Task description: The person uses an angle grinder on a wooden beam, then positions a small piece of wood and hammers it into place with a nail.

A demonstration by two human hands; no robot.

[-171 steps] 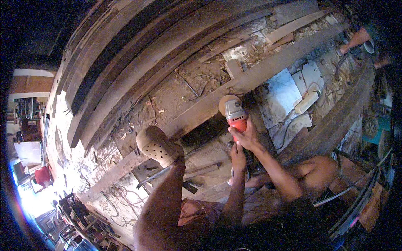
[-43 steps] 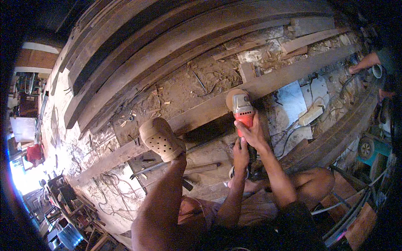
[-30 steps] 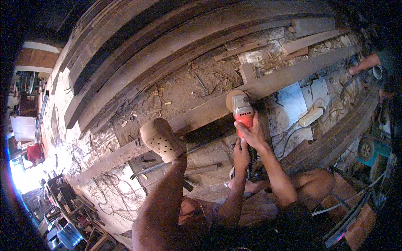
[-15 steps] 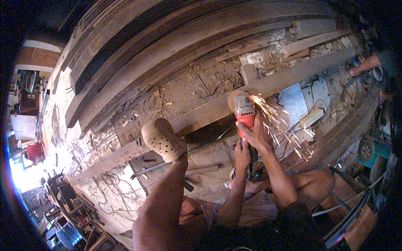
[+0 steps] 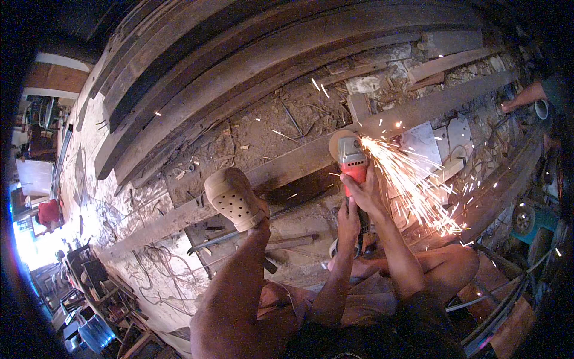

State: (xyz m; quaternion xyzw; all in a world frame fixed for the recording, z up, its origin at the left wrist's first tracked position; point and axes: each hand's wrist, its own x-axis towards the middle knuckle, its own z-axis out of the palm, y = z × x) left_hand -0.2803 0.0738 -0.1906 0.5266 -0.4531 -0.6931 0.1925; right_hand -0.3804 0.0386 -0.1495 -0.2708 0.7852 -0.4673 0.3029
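Right now, gripping a red angle grinder [image 5: 351, 160] with both hands: right hand [image 5: 366, 192] wrapped round the body, left hand [image 5: 348, 222] closed on the rear handle just below. Disc pressed against a long wooden beam [image 5: 287, 164], throwing sparks [image 5: 412, 185] rightward. Beige clog [image 5: 234, 198] planted on the same beam, left of the grinder.

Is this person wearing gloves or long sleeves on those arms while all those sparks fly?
No. Both the left hand and the right hand are bare, with no gloves, and both forearms are uncovered up to the elbow, with no sleeves showing. No watch, ring or wristband can be made out. Lower down, the person wears brownish shorts and a beige perforated clog.
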